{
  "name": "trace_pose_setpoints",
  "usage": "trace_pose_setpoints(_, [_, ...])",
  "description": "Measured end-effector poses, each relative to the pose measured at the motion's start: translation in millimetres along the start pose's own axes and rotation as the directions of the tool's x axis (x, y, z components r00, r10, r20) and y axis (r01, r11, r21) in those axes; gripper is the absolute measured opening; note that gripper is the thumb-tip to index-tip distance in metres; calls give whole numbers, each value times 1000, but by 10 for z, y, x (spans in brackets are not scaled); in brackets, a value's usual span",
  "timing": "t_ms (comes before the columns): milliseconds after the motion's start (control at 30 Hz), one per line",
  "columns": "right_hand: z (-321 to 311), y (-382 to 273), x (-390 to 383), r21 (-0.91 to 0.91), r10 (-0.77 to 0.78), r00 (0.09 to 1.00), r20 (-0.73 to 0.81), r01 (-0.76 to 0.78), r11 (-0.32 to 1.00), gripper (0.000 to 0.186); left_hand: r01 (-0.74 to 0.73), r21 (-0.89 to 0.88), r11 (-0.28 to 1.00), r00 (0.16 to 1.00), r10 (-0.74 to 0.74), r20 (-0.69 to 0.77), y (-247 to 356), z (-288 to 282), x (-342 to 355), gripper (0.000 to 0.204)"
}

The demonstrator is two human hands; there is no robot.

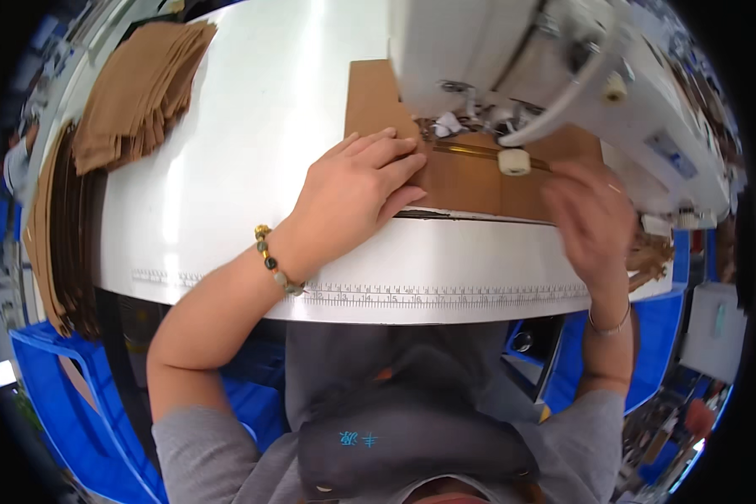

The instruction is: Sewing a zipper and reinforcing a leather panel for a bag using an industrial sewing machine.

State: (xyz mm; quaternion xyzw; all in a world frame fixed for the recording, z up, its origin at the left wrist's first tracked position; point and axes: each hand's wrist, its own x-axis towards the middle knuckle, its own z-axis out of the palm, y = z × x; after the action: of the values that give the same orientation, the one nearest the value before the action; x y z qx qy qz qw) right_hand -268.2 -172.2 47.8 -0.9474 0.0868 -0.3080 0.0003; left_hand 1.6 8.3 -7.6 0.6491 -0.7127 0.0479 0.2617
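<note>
A brown fabric piece point(470, 189) lies on the white table under the head of a white sewing machine point(689, 139). My left hand point(357, 189) rests on the left part of this fabric, fingers stretched out and lying flat. At the fabric's right side is my right hand point(592, 214), smeared by motion, with its fingertips near the right end of a thin gold-coloured strip point(470, 151). Whether it grips the strip I cannot make out. A round off-white knob point(514, 162) hangs over the fabric. The needle area is partly hidden by metal parts.
Stacked brown fabric pieces point(147, 92) lie at the far left, with more brown pieces point(59, 235) hanging over the left edge. A ruler scale point(445, 296) runs along the table's front. Blue bins point(84, 403) stand below left and right. Brown scraps point(649, 256) lie at right.
</note>
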Motion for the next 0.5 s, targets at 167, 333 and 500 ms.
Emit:
trace_pose_setpoints(167, [699,-241,396,43,-57,987,147,52,998,27,54,53,997,999,-54,8,86,-18,54,37])
trace_pose_setpoints(333, [903,-213,305,146,13,989,150,-35,989,30,54,73,996,998,-55,16,130,-21,79,35])
trace_pose_setpoints(500, [922,-211,300,62,-59,990,129,51,997,31,52,73,996,998,-54,17,112,-28,95,34])
